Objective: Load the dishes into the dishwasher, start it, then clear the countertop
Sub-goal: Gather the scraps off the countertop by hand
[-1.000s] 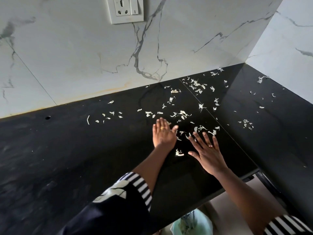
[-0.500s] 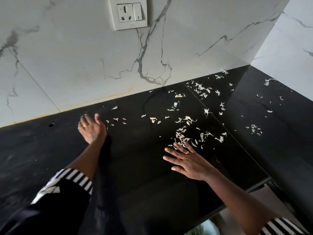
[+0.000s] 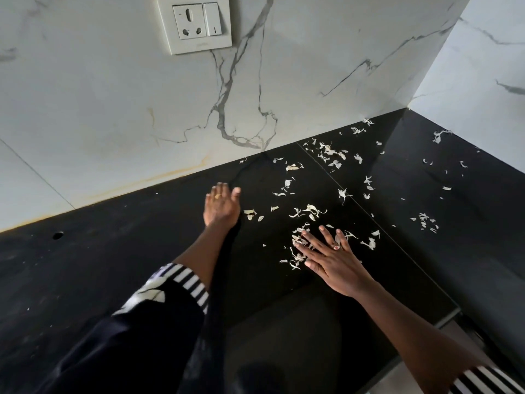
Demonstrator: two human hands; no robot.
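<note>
Pressing peels point(image 3: 297, 239), right hand point(image 3: 332, 257) lies flat on counter point(image 3: 85, 280), fingers spread. Left hand point(image 3: 221, 206) at its 10 o'clock, fingers together.

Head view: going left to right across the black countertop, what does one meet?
Small hole → left hand → right hand → separate cluster of pale scraps toward the right wall.

I see a veined marble wall point(image 3: 113, 95) meet a second wall point(image 3: 483, 66) above the black counter point(image 3: 85, 280). A socket point(image 3: 196, 22) sits high up; bottom right may be floor point(image 3: 389, 383).
</note>
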